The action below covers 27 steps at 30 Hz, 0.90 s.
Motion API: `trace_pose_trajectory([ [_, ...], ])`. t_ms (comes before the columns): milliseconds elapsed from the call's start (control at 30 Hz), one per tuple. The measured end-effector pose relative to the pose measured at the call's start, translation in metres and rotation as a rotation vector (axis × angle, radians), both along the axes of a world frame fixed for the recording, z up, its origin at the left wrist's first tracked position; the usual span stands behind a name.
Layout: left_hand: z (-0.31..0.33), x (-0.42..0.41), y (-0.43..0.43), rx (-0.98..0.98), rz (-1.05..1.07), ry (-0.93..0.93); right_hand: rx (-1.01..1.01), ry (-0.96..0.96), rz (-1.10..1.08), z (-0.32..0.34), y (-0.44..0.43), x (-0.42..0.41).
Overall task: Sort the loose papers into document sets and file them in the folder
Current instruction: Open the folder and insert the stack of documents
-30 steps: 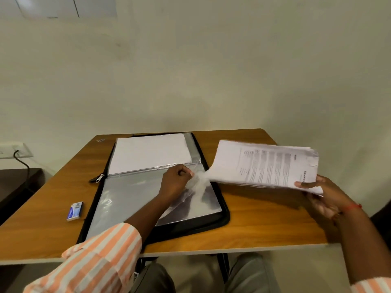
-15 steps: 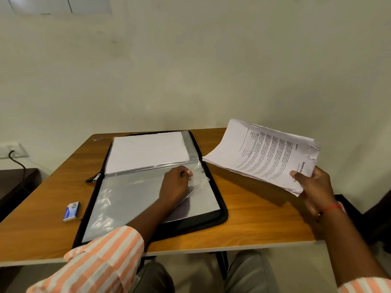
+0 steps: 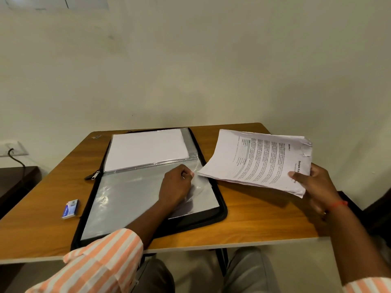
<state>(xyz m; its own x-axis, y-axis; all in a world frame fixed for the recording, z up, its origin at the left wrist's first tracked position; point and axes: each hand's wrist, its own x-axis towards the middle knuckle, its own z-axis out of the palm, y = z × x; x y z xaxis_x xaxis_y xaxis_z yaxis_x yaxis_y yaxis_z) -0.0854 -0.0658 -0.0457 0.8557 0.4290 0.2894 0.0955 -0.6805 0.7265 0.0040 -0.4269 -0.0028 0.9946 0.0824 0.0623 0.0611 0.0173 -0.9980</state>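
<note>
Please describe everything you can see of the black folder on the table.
The folder is black, with a fabric-like zipped rim, and lies open flat on the wooden table. A binding runs across its middle. The far half holds a white sheet under clear plastic; the near half shows a glossy clear sleeve over grey. Its zipper pull lies at the left edge. The left hand pinches the sleeve's right edge near the binding.

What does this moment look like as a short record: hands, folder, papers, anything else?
left hand: pinches a clear sleeve in the folder
right hand: grips a stack of printed papers, right of the folder
folder: open flat on the table, white sheets in far half
other: small blue and white box on the table, left of the folder
</note>
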Motion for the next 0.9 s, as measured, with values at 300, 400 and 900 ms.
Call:
trace_pose_trajectory([
  [300,0.010,-0.001,0.001,-0.167,0.037,-0.049,-0.038,0.110,0.226,0.002,-0.016,0.002],
  [400,0.020,0.001,0.001,-0.265,0.050,-0.068,0.036,0.153,0.290,0.003,-0.011,-0.003],
  [900,0.027,0.006,0.007,-0.035,-0.098,0.123,0.152,0.265,0.347,0.018,0.002,0.009],
])
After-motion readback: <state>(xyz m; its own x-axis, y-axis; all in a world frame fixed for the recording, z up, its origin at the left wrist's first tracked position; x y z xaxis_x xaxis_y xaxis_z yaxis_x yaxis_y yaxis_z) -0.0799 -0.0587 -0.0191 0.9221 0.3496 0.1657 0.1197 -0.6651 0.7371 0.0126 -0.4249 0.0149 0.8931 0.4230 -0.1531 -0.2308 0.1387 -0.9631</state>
